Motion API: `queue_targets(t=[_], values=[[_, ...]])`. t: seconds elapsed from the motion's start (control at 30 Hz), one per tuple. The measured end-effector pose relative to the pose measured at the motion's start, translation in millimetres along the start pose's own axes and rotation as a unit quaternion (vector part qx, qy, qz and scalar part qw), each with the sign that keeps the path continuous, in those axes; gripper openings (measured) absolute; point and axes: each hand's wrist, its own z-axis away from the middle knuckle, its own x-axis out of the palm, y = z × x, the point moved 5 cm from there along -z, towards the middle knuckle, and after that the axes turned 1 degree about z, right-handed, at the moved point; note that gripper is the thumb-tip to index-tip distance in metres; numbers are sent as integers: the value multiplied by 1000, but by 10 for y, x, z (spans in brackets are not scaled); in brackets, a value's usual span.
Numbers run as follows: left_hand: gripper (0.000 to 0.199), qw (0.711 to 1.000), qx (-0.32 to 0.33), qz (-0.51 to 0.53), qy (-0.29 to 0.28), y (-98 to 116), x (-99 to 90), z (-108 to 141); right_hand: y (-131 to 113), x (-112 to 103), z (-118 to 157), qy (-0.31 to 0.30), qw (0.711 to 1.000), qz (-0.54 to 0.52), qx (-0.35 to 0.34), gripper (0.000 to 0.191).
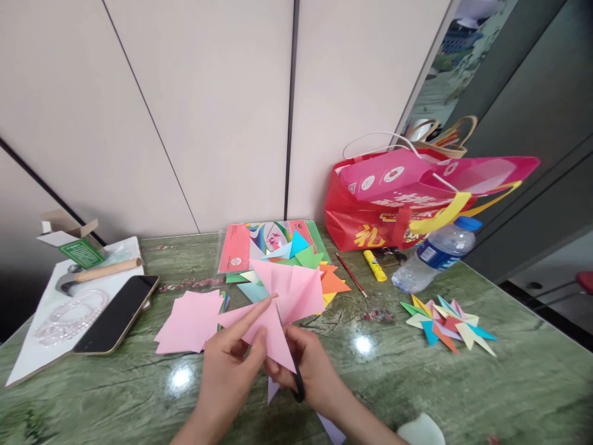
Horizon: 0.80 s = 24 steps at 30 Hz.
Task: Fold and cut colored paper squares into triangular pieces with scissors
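Between both hands is a folded pink sheet of paper (273,343). My left hand (227,364) is closed on it, forefinger stretched along its upper part and thumb pressed on its face. My right hand (310,361) is closed round the black handle of a pair of scissors (299,382); most of the blades are hidden by the paper. Behind the hands, another pink piece (296,287) fans up in front of orange, green and blue folded papers. To the left lies a stack of pink square sheets (189,321). Lilac paper (330,428) shows below my right wrist.
Left are a phone (118,315), a hammer (106,271), a bead string and a small box. At the back stand a paper pack (236,247) and a red bag (361,216). A bottle (435,253), glue stick (374,266), pencil (351,275) and folded-paper pile (449,324) lie right.
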Motion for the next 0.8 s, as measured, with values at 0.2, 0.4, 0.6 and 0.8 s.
queue_targets(t=[0.2, 0.4, 0.6, 0.8], values=[[34, 999, -19, 32, -5, 32, 30, 16, -52, 22, -4, -12, 999, 29, -7, 39], [35, 999, -28, 40, -7, 38, 41, 24, 31, -23, 7, -7, 999, 38, 8, 40], [37, 999, -26, 29, -31, -20, 36, -6, -3, -13, -5, -4, 1000, 29, 12, 39], [40, 997, -28, 31, -68, -118, 45, -44, 0, -66, -24, 20, 998, 55, 25, 31]])
